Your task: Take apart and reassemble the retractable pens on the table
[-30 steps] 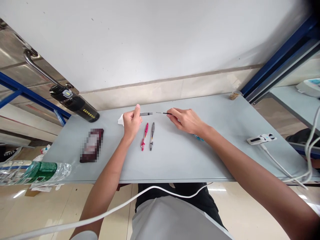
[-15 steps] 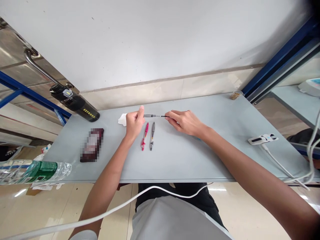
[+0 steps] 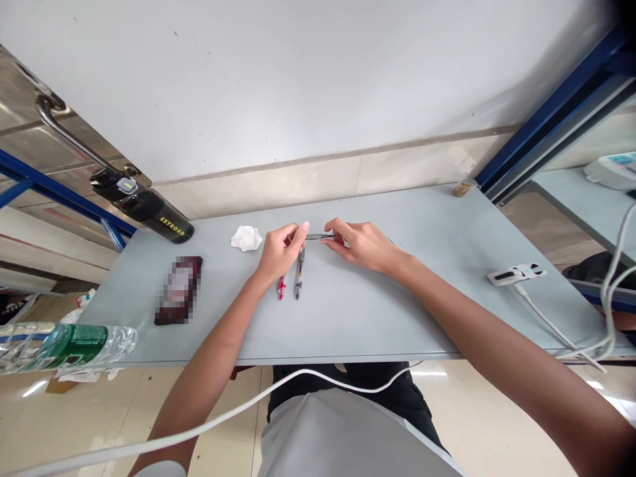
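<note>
Slim grey plastic pen (image 3: 319, 236), held crosswise over the smooth grey table (image 3: 358, 318).
From here, its long axis runs between the left hand (image 3: 283, 249), pinching one end, and the right hand (image 3: 362, 245), pinching the other; neither looks nearer.

Two pens (image 3: 299, 277), tops apparently covered, obstruct; table (image 3: 358, 311) rightward lies free.

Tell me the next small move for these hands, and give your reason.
Probably ease the right hand slightly toward the left hand, with both in line: the left holds the grey barrel, the right's fingers are at its dark end, and the two hands face each other along it. Whether that end is fully seated is too small to tell.
</note>
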